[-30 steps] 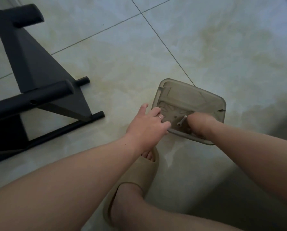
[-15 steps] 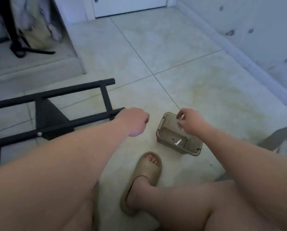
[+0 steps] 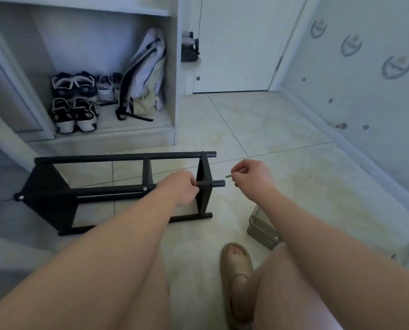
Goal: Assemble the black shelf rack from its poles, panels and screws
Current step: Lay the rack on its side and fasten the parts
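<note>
Shelf rack lies on its side on the tiles at centre left of the frame, left hand curled round its middle pole, seemingly to steady it, while the right hand pinches 1 screw just beside the pole tip, ready for fitting

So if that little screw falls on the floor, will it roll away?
Probably a bit: the screw looks thin and round, and the tiled floor looks smooth and hard. It seems light too, pinched by fingertips of the right hand, so it might bounce.
</note>
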Action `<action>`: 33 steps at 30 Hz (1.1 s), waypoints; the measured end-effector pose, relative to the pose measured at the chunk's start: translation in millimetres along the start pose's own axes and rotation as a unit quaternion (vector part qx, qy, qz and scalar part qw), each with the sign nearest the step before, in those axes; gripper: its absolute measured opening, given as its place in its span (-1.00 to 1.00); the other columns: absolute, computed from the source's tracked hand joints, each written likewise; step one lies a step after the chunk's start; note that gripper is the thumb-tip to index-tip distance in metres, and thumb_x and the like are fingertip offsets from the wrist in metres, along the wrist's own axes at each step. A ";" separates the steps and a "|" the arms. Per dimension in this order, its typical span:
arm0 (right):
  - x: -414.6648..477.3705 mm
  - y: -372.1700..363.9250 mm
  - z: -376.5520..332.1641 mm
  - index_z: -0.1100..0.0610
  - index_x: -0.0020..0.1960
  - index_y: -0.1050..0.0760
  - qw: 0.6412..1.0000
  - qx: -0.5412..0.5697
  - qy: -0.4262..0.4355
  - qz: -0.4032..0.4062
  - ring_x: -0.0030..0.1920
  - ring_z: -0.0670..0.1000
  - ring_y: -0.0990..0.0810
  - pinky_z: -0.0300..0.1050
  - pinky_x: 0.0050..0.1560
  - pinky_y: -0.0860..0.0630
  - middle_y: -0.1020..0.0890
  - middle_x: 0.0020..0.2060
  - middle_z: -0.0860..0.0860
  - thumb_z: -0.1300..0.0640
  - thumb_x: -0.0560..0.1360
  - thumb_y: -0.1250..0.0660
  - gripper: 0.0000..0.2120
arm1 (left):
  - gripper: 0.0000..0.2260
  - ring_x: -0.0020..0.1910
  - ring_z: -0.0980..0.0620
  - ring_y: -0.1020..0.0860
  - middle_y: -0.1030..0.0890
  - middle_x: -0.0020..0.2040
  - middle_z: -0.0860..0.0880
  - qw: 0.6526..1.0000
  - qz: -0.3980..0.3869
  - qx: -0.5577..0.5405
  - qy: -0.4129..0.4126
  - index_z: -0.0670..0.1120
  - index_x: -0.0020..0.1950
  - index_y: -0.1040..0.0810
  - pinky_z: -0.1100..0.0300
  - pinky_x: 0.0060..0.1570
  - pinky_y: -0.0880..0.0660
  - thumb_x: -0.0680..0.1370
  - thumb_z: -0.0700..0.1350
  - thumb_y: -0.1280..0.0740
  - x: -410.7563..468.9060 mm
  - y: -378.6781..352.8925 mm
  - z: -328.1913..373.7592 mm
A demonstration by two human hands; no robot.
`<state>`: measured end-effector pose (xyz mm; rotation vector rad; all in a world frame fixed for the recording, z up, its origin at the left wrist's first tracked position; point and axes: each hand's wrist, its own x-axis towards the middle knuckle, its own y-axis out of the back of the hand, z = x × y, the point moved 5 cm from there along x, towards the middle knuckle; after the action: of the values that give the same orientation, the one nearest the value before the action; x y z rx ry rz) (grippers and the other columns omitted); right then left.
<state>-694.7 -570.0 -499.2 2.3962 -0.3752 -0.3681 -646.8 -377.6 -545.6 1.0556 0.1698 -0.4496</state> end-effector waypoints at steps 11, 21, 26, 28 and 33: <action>36.1 -50.0 8.9 0.05 -0.14 -0.59 0.999 -0.011 -0.020 -0.028 -0.39 -0.16 -0.62 -0.15 -0.29 -0.54 -0.69 -0.35 -0.03 0.23 0.52 -0.34 -0.88 | -0.48 0.40 -0.15 -0.35 -0.46 0.41 -0.05 0.991 -0.034 0.132 -0.009 0.07 0.53 -0.29 -0.08 0.31 -0.33 0.60 0.09 -0.32 27.7 -0.8 -50.9; 78.1 -81.8 9.6 0.20 -0.09 -0.59 0.995 0.030 -0.033 -0.089 -0.19 0.12 -0.74 0.03 -0.07 -0.70 -0.71 -0.30 0.08 0.28 0.51 -0.40 -0.98 | -0.59 0.23 -0.12 -0.47 -0.50 0.28 -0.08 0.973 -0.071 0.213 -0.046 0.03 0.46 -0.31 -0.02 0.15 -0.38 0.61 -0.16 -0.24 91.0 -43.5 -61.9; 85.8 -82.7 19.3 0.19 -0.13 -0.58 0.993 -0.017 -0.040 -0.109 -0.15 0.19 -0.73 0.11 -0.03 -0.68 -0.71 -0.34 0.09 0.27 0.48 -0.41 -0.97 | -0.74 0.12 -0.12 -0.50 -0.54 0.16 -0.06 0.981 -0.066 0.178 -0.025 0.08 0.36 -0.43 0.02 0.00 -0.38 0.66 -0.07 -0.22 100.3 -44.7 -58.2; 82.0 -79.5 24.9 0.17 -0.14 -0.58 0.990 -0.052 -0.044 -0.120 -0.13 0.19 -0.72 0.11 -0.04 -0.69 -0.71 -0.37 0.06 0.24 0.47 -0.43 -0.96 | -0.74 0.13 -0.11 -0.52 -0.56 0.17 -0.04 0.982 -0.106 0.159 -0.012 0.07 0.35 -0.46 0.02 0.05 -0.45 0.67 0.01 -0.21 97.3 -43.1 -57.4; 67.1 -68.3 38.5 0.20 -0.14 -0.56 0.986 -0.090 -0.047 -0.134 -0.14 0.19 -0.73 0.15 -0.03 -0.69 -0.71 -0.36 0.06 0.26 0.47 -0.45 -0.93 | -0.61 0.22 -0.13 -0.53 -0.56 0.27 -0.08 0.965 -0.210 0.159 0.000 -0.09 0.40 -0.50 0.03 0.22 -0.47 0.63 0.07 -0.30 72.6 -48.2 -54.5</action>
<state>-635.3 -566.6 -583.4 2.2595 -0.0566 -0.6124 -598.4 -370.1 -636.0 1.3396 0.3336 -0.8819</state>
